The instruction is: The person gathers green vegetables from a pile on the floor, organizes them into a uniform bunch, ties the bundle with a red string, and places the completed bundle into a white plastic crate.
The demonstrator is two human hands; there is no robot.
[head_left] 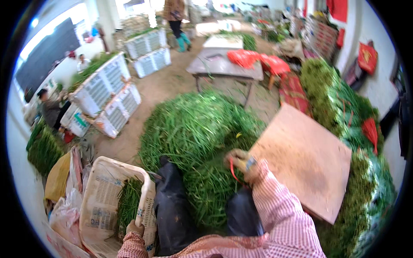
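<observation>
My left hand is closed around the near rim of a white plastic crate, which stands at my left knee. Some loose green stalks lie inside the crate. Over the right side of a big heap of long green leafy stalks, my right hand is closed, slightly blurred, with a thin red strip looping down from it. The heap spreads between and beyond my dark-covered knees. A pinkish-brown board lies just right of my right hand.
Bundled greens are stacked along the right wall. White crates topped with greens stand at the left, near a seated person. A low table carries red bags. Another person stands farther back.
</observation>
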